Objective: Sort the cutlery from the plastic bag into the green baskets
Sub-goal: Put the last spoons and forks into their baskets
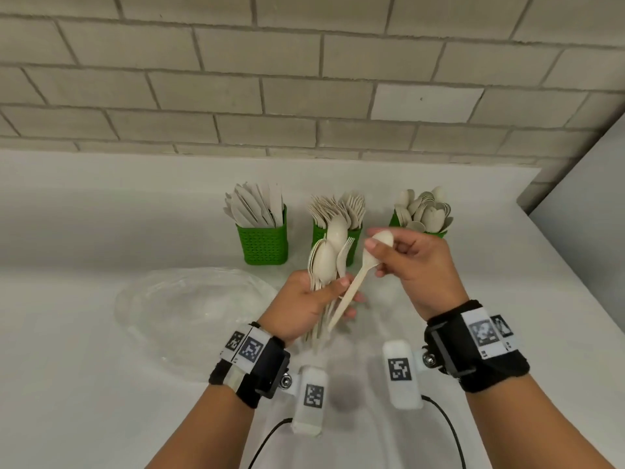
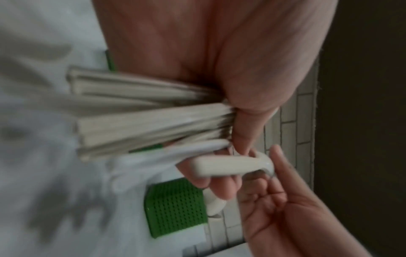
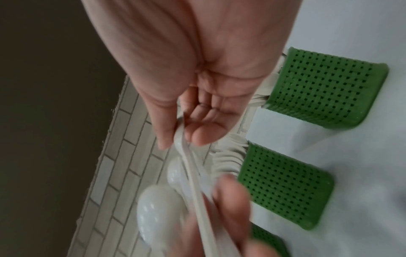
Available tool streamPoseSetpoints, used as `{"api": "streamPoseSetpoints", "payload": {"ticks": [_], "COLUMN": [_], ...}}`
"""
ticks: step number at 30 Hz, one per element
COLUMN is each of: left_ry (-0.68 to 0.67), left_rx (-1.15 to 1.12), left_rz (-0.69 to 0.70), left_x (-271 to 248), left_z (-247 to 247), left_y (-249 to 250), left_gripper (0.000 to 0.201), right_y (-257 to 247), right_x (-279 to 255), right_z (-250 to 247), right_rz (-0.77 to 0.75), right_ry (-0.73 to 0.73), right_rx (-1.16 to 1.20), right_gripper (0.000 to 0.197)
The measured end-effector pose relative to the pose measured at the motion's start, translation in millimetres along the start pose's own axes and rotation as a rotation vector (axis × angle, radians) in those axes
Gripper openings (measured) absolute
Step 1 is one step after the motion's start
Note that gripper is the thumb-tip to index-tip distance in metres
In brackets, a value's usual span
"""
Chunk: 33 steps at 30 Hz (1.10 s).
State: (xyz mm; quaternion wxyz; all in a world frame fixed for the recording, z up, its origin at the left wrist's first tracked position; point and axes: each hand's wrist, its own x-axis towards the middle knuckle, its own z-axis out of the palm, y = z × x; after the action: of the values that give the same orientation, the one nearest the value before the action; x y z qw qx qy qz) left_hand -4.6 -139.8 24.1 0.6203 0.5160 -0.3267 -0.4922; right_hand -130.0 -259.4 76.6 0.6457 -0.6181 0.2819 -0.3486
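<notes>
My left hand grips a bundle of beige cutlery, mostly spoons with one fork, bowls pointing up. Its handles fan out below the palm in the left wrist view. My right hand pinches a single beige spoon by its bowl, between thumb and fingers. That spoon's handle slants down across my left fingers. Behind stand three green baskets: knives, forks and spoons. The clear plastic bag lies flattened on the table to the left.
The white table ends at a grey brick wall behind the baskets. Its right edge runs diagonally past my right wrist. Black cables hang from the wrist cameras near the front edge.
</notes>
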Motion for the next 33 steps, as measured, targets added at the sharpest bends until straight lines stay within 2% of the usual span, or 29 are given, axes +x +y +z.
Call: {"api": "streamPoseSetpoints", "payload": {"ticks": [4, 7, 11, 13, 15, 17, 19, 21, 25, 29, 33], "left_ry": [-0.148, -0.252, -0.287, -0.290, -0.240, -0.134, -0.003, 0.106, 0.155, 0.126, 0.091], "left_rx": [0.139, 0.187, 0.162, 0.164, 0.157, 0.133, 0.069, -0.030, -0.167, -0.234, -0.263], "left_rz": [-0.019, -0.012, -0.021, -0.043, -0.072, -0.080, -0.062, -0.035, 0.002, 0.009, 0.010], "left_x": [-3, -3, -2, -1, 0, 1, 4, 7, 14, 21, 24], "left_z": [-13, -17, -23, -25, -28, -31, -33, -33, -26, -14, -3], "left_y": [3, 8, 9, 6, 1, -2, -3, -1, 10, 20, 29], "left_gripper": [0.031, 0.028, 0.017, 0.016, 0.018, 0.025, 0.025, 0.022, 0.019, 0.019, 0.019], "right_y": [-16, -16, -12, -11, -16, -32, -56, -76, -83, -60, -43], "right_x": [17, 25, 24, 24, 30, 39, 46, 52, 71, 86, 94], "right_z": [-2, 3, 8, 9, 2, -14, -35, -55, -76, -74, -71], "right_rz": [0.040, 0.030, 0.042, 0.062, 0.040, -0.065, -0.221, -0.356, -0.462, -0.388, -0.364], "right_ry": [-0.142, -0.236, -0.241, -0.186, -0.029, 0.150, 0.281, 0.341, 0.304, 0.204, 0.191], "right_rx": [0.132, -0.101, -0.175, -0.131, -0.041, 0.019, -0.070, -0.276, -0.628, -0.792, -0.940], "right_gripper": [0.035, 0.029, 0.009, 0.013, 0.021, 0.023, 0.022, 0.019, 0.014, 0.017, 0.028]}}
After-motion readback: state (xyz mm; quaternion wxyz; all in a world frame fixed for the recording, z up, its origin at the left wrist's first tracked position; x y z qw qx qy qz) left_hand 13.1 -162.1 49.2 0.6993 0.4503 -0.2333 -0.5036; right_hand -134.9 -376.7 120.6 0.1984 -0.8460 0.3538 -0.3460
